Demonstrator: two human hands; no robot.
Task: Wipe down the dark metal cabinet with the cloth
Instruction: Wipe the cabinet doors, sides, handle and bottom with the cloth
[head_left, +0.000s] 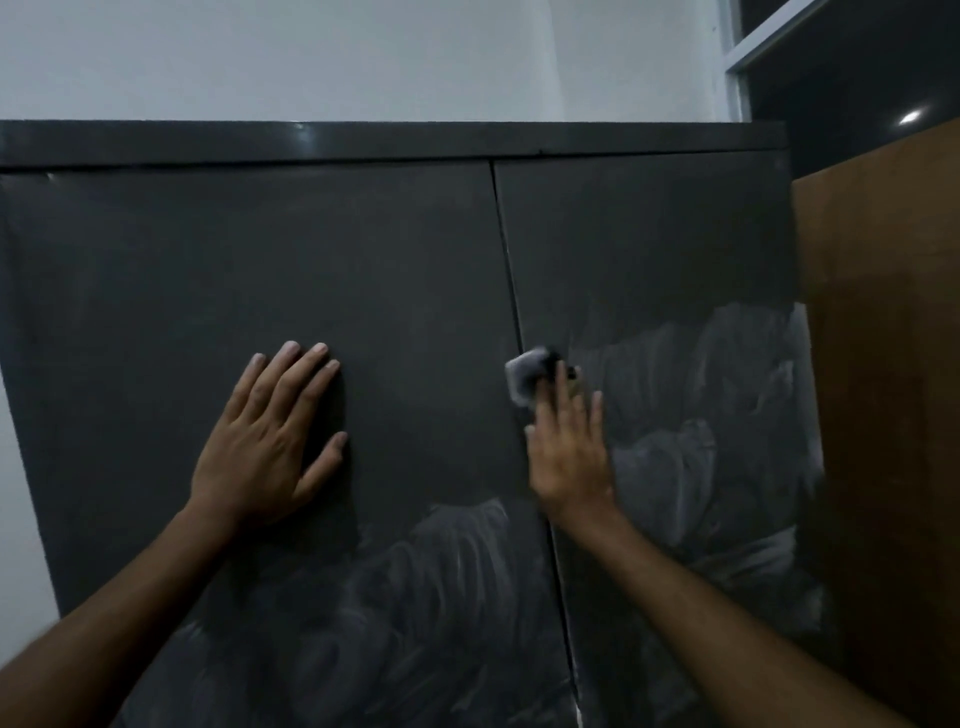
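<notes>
Against the cabinet (395, 291), a left hand (265, 441) lay flat, apparently bracing the door, while the right hand (569, 447), fingers extended, pressed a cloth (524, 376) beside the seam.

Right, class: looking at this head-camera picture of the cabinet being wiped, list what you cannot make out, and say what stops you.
1. Cloth: mostly hidden under the right hand and blurred; its full shape is unclear.
2. Small dark fitting by the right hand's fingertips: blurred and part covered; handle or lock, cannot tell.
3. Cabinet: its lower part is cut off by the bottom edge of the head view.
4. Door surface under the left hand: covered by the flat palm.
</notes>
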